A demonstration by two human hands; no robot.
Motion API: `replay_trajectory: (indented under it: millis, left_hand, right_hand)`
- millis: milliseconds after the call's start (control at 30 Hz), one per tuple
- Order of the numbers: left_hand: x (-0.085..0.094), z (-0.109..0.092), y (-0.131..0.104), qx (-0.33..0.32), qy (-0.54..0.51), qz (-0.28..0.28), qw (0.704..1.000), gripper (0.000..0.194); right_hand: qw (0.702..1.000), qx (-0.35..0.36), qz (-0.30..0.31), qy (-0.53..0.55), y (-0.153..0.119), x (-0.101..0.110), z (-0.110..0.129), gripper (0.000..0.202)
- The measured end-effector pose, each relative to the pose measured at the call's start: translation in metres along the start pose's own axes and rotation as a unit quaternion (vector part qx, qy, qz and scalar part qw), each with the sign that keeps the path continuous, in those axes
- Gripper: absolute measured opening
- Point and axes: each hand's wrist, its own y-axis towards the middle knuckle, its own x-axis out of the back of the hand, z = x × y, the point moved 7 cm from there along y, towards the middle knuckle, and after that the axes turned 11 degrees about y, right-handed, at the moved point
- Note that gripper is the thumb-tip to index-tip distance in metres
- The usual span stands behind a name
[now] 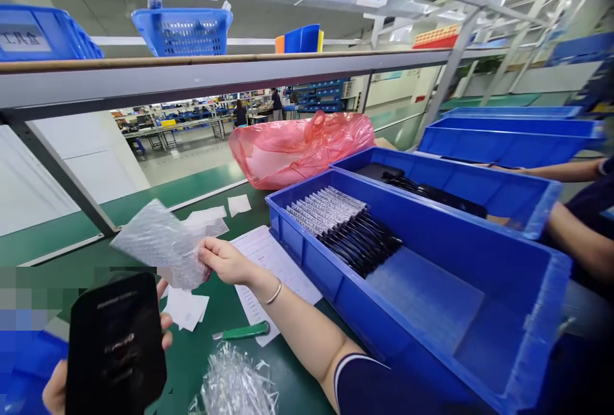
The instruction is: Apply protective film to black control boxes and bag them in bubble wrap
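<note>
In my left hand point(166, 330) is a flat black device point(115, 344) with cut corners and faint lettering on its face, gripped by its edges. My right hand point(225, 261), with a bracelet on the wrist, pinches the edge of a clear bubble-wrap bag point(160, 242) above the bench. Whether anything is inside the bag I cannot tell. Under my right forearm lie a printed sheet point(254, 268) and a green utility knife point(244, 330). Nearby are white paper slips point(187, 308) and a bundle of clear twist ties point(237, 383).
Right of my arm stands a long blue bin point(307, 255) holding a row of bubble-wrapped items point(330, 207) with black cables point(362, 242). Behind it, another blue bin point(508, 201) holds black devices. A pink plastic bag point(302, 146) sits under the shelf point(240, 76). A co-worker's arm point(575, 236) is at right.
</note>
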Motion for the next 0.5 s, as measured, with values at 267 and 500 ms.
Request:
replay_trajectory:
  millis: [267,500]
  left_hand:
    - [-0.034,-0.015,-0.012,-0.135,0.002,-0.120,0.984,0.086]
    - [-0.048,-0.032,-0.028,-0.256,0.069,-0.193,0.945,0.076]
  right_hand:
    - [0.992,-0.073,-0.041,0.090,-0.008,-0.019,-0.038,0.058]
    - [0.837,-0.357,0.342,0.234,-0.060,-0.116,-0.095,0.060]
